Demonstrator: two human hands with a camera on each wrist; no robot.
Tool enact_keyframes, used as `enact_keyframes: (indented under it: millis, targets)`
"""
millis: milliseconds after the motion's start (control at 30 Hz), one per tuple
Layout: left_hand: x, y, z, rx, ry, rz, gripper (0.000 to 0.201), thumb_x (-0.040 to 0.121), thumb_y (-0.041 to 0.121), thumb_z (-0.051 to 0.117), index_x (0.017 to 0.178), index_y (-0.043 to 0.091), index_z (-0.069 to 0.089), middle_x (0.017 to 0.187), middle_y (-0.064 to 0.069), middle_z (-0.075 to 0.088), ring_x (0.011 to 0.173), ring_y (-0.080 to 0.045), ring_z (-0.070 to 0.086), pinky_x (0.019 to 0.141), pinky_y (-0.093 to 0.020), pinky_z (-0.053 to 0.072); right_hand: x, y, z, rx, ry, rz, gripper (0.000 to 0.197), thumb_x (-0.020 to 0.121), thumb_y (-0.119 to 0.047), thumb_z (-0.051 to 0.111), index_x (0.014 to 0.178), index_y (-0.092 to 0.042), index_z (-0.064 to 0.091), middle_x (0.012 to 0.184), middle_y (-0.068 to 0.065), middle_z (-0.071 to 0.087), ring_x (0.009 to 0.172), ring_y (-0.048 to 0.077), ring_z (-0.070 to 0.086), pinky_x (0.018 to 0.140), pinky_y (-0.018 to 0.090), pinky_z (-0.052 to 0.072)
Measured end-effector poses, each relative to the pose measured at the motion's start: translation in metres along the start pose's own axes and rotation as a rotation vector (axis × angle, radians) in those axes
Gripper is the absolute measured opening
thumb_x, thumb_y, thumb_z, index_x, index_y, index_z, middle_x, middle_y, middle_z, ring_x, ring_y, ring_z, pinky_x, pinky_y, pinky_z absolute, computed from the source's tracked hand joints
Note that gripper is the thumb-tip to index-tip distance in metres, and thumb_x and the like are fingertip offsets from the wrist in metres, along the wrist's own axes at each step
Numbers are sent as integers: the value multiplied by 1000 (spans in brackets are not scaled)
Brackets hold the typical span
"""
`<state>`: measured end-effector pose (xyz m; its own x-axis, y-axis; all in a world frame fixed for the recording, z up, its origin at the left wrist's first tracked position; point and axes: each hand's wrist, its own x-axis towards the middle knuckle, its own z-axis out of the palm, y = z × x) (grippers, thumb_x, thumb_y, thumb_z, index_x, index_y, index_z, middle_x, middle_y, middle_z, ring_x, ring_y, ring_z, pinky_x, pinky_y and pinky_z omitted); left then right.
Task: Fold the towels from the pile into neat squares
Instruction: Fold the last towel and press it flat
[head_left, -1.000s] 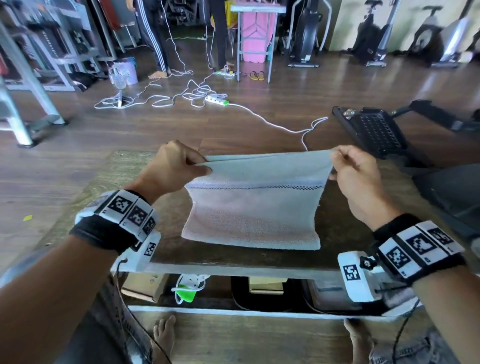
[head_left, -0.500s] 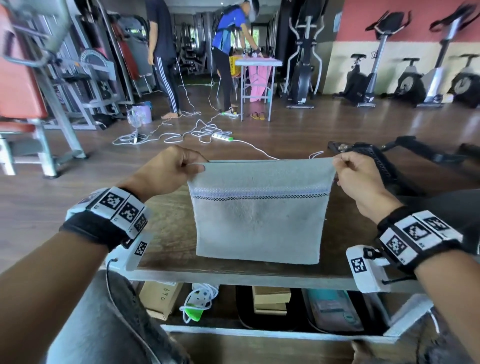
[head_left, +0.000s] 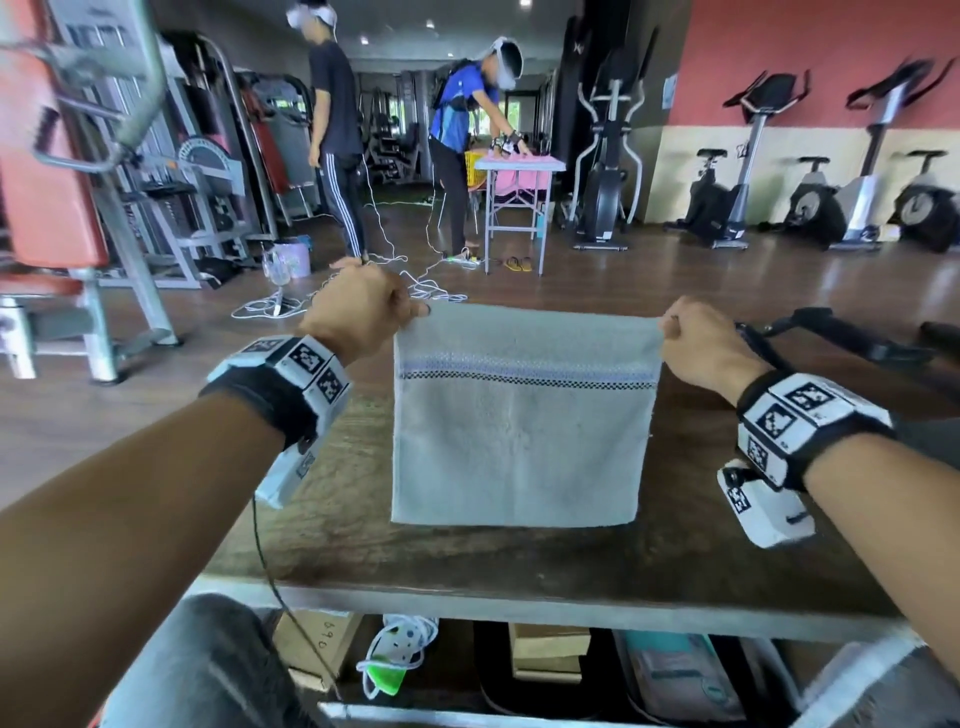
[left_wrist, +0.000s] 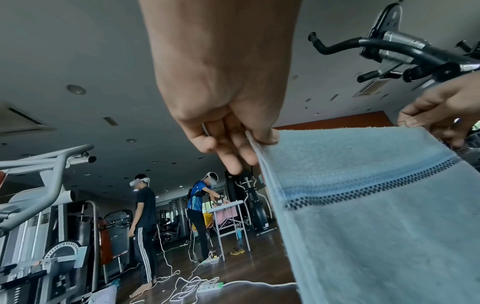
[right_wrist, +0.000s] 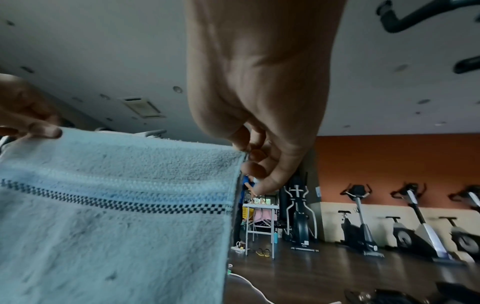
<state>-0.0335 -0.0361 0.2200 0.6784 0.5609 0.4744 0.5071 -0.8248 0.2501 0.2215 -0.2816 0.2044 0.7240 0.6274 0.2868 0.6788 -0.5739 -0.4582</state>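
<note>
A pale blue-grey towel with a blue and black checked stripe near its top hangs upright, doubled over, above the wooden table. My left hand pinches its top left corner. My right hand pinches the top right corner. The top edge is stretched straight between them. In the left wrist view thumb and fingers of the left hand clamp the towel edge. In the right wrist view the right hand pinches the towel corner. No towel pile is in view.
The table's front edge is near my body, with boxes and a power strip on the shelf below. Two people stand at a small table far back. Cables lie on the floor; gym machines line the walls.
Both hands have lifted the towel from draping on the table until it hangs upright. My head has tilted up, so more of the room shows.
</note>
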Motion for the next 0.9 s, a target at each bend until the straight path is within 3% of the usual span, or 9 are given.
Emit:
enact_keyframes:
  millis: [167,333,400,467,500,600,700,800,900]
  targets:
    - [17,-3,4,-54,156,5,28,93,31,61,81,6,65,69,-10,62,71,-33,60,63,-40,50,21,-2,-2,334,169,26,36,81,12,43,78,-24,47,91,-2,52,99,29,64,88,45,57]
    - [-18,-23,29,-136,235,0,31,88,37,69,71,11,61,65,-6,63,66,-27,58,63,-35,50,5,34,30,464,209,11,42,90,-3,48,79,-43,54,99,-1,62,99,26,69,88,49,59]
    - [-43,-34,44,-192,147,-9,26,84,38,74,72,16,68,67,0,66,63,-21,59,63,-31,49,-15,45,45,418,137,26,31,97,-10,49,87,-38,58,101,1,65,97,23,67,87,42,57]
    - [-69,-40,57,-268,3,-6,18,80,35,79,78,18,76,74,8,72,63,-5,62,63,-24,48,-37,60,60,292,-4,62,25,100,-10,50,87,-27,62,97,6,64,82,18,60,70,20,48]
    - [-81,-42,62,-300,-94,-3,10,78,30,80,76,21,77,71,13,71,62,1,62,61,-18,46,-47,67,67,247,-125,78,24,100,-8,50,86,-23,62,95,9,64,77,17,57,61,17,41]
    - [-107,-48,77,-318,-473,8,16,80,24,81,73,37,75,72,24,71,70,9,65,65,-9,43,-64,89,86,80,-608,108,22,101,-11,49,85,-18,63,96,12,68,92,25,67,69,27,43]
    - [-122,-47,86,-206,-759,-40,9,84,43,73,79,37,75,84,23,72,82,6,65,77,-20,48,-74,99,93,-52,-939,167,21,105,-22,45,93,-20,63,101,0,72,96,15,69,75,27,49]
    - [-129,-46,93,-266,-918,-113,16,91,43,64,85,31,73,79,13,75,75,-1,69,78,-26,53,-75,98,95,-50,-1000,190,20,106,-23,45,95,-18,62,102,-1,73,93,14,71,73,25,50]
    - [-127,-53,108,-226,-787,-177,17,93,43,62,92,31,74,75,10,74,75,-3,69,81,-30,51,-67,96,104,-56,-852,124,21,106,-24,46,97,-17,63,102,-1,70,90,13,69,70,26,49]
